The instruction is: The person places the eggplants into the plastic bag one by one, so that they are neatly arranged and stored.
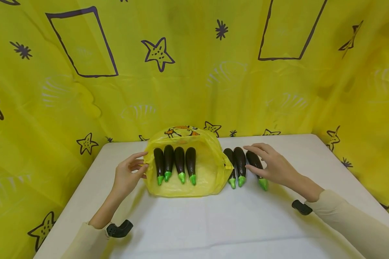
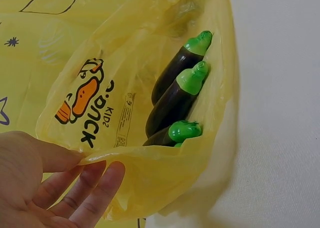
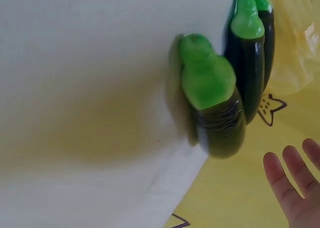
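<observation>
A yellow translucent plastic bag (image 1: 210,176) lies on its side with its mouth toward me, a cartoon duck print on it. Several dark eggplants (image 1: 179,163) with green stem ends lie side by side inside. My left hand (image 1: 128,172) pinches the left rim of the bag between thumb and fingers, as the left wrist view also shows. To the right of the bag lie three more eggplants (image 1: 240,163). Over the rightmost eggplant (image 3: 212,92) hovers my right hand (image 1: 272,163), its thumb and fingers spread; in the right wrist view its visible fingers are apart from it.
A white-covered table (image 1: 188,223) stretches out in front of me. Yellow curtains (image 1: 188,93) printed with stars and shells stand at its back and sides. A dark wrist device (image 1: 120,229) sits at the left cuff, another dark wrist device (image 1: 301,207) at the right.
</observation>
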`<state>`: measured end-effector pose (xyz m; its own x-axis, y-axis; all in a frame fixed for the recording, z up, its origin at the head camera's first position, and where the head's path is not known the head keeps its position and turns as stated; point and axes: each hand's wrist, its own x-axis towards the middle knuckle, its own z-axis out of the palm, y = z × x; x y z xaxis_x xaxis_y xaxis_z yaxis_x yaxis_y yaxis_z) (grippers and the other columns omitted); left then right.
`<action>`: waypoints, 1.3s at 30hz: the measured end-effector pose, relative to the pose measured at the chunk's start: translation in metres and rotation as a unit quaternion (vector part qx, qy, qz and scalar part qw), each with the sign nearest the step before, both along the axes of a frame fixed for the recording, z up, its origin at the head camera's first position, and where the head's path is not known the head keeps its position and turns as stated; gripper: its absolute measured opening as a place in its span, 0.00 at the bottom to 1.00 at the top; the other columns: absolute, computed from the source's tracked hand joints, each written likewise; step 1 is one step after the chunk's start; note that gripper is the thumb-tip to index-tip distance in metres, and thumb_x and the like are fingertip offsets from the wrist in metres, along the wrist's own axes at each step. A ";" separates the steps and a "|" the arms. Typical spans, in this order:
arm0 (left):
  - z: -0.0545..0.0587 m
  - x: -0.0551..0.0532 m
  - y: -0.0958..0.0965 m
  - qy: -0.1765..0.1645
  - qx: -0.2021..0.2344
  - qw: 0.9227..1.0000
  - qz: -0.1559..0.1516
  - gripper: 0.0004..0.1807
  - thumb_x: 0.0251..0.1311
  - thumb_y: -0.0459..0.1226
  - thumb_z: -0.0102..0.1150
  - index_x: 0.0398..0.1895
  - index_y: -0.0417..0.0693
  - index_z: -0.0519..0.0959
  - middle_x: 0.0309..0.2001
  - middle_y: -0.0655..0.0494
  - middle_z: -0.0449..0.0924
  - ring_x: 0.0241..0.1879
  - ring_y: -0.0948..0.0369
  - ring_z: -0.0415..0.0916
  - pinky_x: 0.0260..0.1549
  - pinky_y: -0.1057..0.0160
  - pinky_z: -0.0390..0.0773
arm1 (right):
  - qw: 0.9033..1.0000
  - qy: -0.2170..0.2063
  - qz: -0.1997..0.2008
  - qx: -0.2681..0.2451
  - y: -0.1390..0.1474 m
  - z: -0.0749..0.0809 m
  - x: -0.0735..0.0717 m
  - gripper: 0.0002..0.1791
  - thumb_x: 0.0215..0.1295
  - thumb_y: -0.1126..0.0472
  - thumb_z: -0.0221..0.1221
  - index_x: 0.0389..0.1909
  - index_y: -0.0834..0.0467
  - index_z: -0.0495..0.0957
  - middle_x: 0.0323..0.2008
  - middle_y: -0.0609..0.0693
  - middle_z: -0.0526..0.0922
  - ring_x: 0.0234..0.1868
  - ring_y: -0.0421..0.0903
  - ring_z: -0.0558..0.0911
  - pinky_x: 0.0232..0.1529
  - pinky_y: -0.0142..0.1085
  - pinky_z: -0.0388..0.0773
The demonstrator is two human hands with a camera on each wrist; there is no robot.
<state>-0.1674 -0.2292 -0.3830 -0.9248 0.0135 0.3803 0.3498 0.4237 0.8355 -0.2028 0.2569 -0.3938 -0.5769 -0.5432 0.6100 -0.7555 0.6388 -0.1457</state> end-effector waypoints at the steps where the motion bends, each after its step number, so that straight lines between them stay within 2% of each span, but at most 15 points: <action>1: 0.000 0.000 0.000 0.000 0.000 1.000 0.000 0.24 0.61 0.20 0.65 0.61 0.38 0.80 0.42 0.34 0.86 0.33 0.53 0.88 0.25 0.55 0.89 | 1.000 -0.008 -0.005 -0.005 0.002 -0.001 -0.001 0.38 0.52 0.60 0.78 0.66 0.59 0.77 0.56 0.57 0.79 0.53 0.54 0.79 0.46 0.49 0.86; 7: 0.000 -0.001 0.001 -0.001 0.001 1.000 0.001 0.24 0.61 0.20 0.65 0.61 0.38 0.80 0.42 0.34 0.86 0.33 0.55 0.88 0.25 0.57 0.89 | 0.997 -0.063 -0.025 -0.030 0.011 -0.008 -0.005 0.36 0.55 0.65 0.75 0.66 0.60 0.75 0.57 0.59 0.78 0.44 0.57 0.82 0.35 0.47 0.87; 10: 0.000 0.000 0.001 -0.004 0.001 1.000 0.003 0.25 0.61 0.20 0.65 0.62 0.39 0.80 0.42 0.34 0.86 0.33 0.55 0.88 0.25 0.59 0.89 | 0.994 -0.099 -0.030 -0.042 0.015 -0.010 -0.007 0.35 0.59 0.66 0.73 0.67 0.60 0.73 0.58 0.61 0.77 0.43 0.59 0.82 0.33 0.47 0.87; 14: -0.001 0.000 0.002 -0.005 0.001 1.000 0.003 0.25 0.61 0.21 0.66 0.62 0.39 0.80 0.42 0.34 0.86 0.32 0.57 0.87 0.25 0.59 0.89 | 0.981 -0.183 -0.053 -0.049 0.020 -0.008 -0.008 0.33 0.65 0.63 0.70 0.69 0.60 0.71 0.61 0.65 0.74 0.45 0.62 0.83 0.35 0.46 0.87; 17: -0.001 0.000 0.002 -0.004 0.003 1.000 0.002 0.25 0.61 0.21 0.66 0.62 0.39 0.80 0.42 0.34 0.86 0.32 0.58 0.87 0.25 0.60 0.89 | 0.962 -0.259 -0.069 -0.046 0.025 -0.004 -0.008 0.32 0.69 0.59 0.67 0.71 0.61 0.69 0.63 0.69 0.72 0.47 0.62 0.84 0.41 0.48 0.87; 19: -0.001 -0.001 0.001 -0.002 0.003 1.000 0.002 0.24 0.61 0.21 0.65 0.62 0.39 0.80 0.41 0.34 0.86 0.32 0.57 0.87 0.25 0.60 0.89 | 0.944 -0.318 -0.069 -0.057 0.028 -0.002 -0.009 0.34 0.71 0.58 0.66 0.73 0.62 0.66 0.65 0.73 0.70 0.46 0.61 0.85 0.41 0.50 0.87; 24: -0.002 -0.001 0.000 0.002 0.000 1.000 0.000 0.24 0.61 0.21 0.65 0.61 0.39 0.80 0.41 0.34 0.86 0.33 0.54 0.88 0.25 0.60 0.89 | 0.883 -0.455 -0.050 -0.101 0.033 0.001 -0.013 0.38 0.73 0.58 0.64 0.77 0.61 0.57 0.68 0.79 0.62 0.45 0.57 0.86 0.37 0.44 0.90; 26: -0.002 -0.001 0.000 0.003 -0.002 1.000 0.001 0.24 0.61 0.21 0.65 0.61 0.39 0.80 0.41 0.34 0.86 0.33 0.53 0.88 0.25 0.58 0.89 | 0.867 -0.484 -0.041 -0.110 0.035 0.002 -0.014 0.39 0.73 0.59 0.63 0.78 0.61 0.56 0.69 0.79 0.61 0.46 0.57 0.86 0.38 0.45 0.90; 30: -0.002 -0.001 0.000 0.003 -0.003 1.000 0.003 0.24 0.62 0.21 0.65 0.61 0.39 0.80 0.41 0.35 0.86 0.33 0.54 0.88 0.25 0.57 0.89 | 0.848 -0.517 -0.024 -0.114 0.037 0.005 -0.016 0.38 0.74 0.61 0.62 0.78 0.61 0.55 0.68 0.79 0.61 0.48 0.58 0.85 0.41 0.48 0.90; 34: -0.001 -0.001 0.001 0.003 -0.003 1.000 0.003 0.24 0.61 0.21 0.65 0.62 0.39 0.80 0.42 0.35 0.86 0.33 0.57 0.87 0.25 0.61 0.89 | 0.830 -0.545 -0.016 -0.116 0.037 0.007 -0.017 0.37 0.74 0.63 0.60 0.78 0.59 0.55 0.68 0.79 0.61 0.45 0.56 0.85 0.42 0.49 0.90; 37: -0.001 -0.002 0.001 0.003 -0.003 1.000 0.001 0.24 0.62 0.21 0.65 0.62 0.40 0.80 0.42 0.35 0.86 0.32 0.57 0.87 0.25 0.63 0.88 | 0.820 -0.560 -0.015 -0.122 0.037 0.007 -0.017 0.36 0.75 0.65 0.59 0.79 0.58 0.55 0.69 0.79 0.60 0.44 0.55 0.84 0.42 0.48 0.89; 39: -0.002 -0.002 0.001 0.004 -0.004 1.000 0.000 0.24 0.62 0.21 0.65 0.62 0.40 0.80 0.42 0.35 0.86 0.32 0.57 0.87 0.25 0.63 0.88 | 0.818 -0.562 -0.010 -0.123 0.037 0.007 -0.017 0.37 0.75 0.66 0.58 0.79 0.59 0.54 0.69 0.79 0.60 0.43 0.54 0.84 0.42 0.48 0.89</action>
<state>-0.1691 -0.2284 -0.3846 -0.9220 0.0160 0.3869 0.3558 0.4297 0.8299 -0.2199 0.2935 -0.3869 -0.8557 -0.4669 -0.2231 -0.0444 0.4959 -0.8672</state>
